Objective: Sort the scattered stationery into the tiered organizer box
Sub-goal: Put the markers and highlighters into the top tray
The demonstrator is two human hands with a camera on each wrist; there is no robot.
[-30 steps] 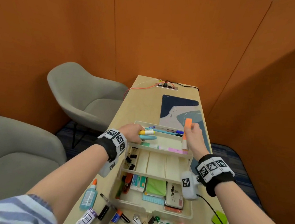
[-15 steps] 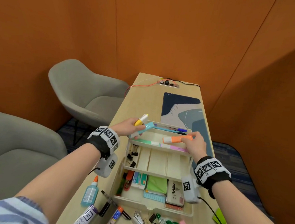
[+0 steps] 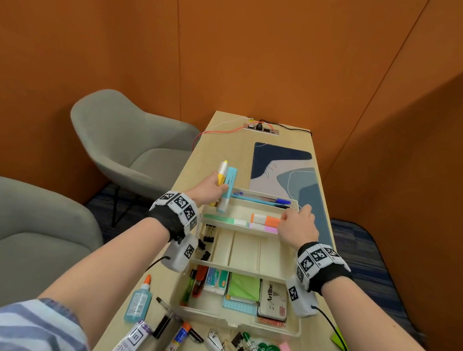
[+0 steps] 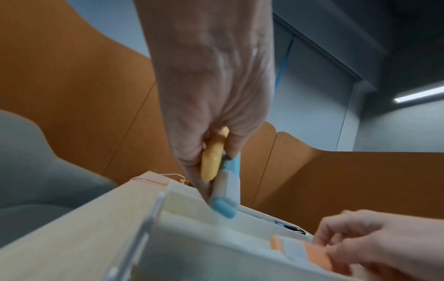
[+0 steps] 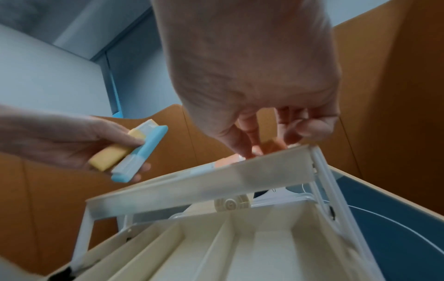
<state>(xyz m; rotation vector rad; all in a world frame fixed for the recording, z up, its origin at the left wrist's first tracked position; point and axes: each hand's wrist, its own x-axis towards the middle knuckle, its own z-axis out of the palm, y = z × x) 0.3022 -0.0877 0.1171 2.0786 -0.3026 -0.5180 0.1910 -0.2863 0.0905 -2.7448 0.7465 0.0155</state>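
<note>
Left hand [image 3: 209, 191] raised, orange highlighter [image 3: 267, 220] end hidden

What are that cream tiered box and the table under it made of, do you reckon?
The tiered organizer box looks like moulded plastic, cream and matte: thin walls, rounded corners, and moulded dividers and a round hinge boss in the right wrist view. The table shows a pale wood grain, smooth and satin; whether solid wood or laminate cannot be told.
</note>
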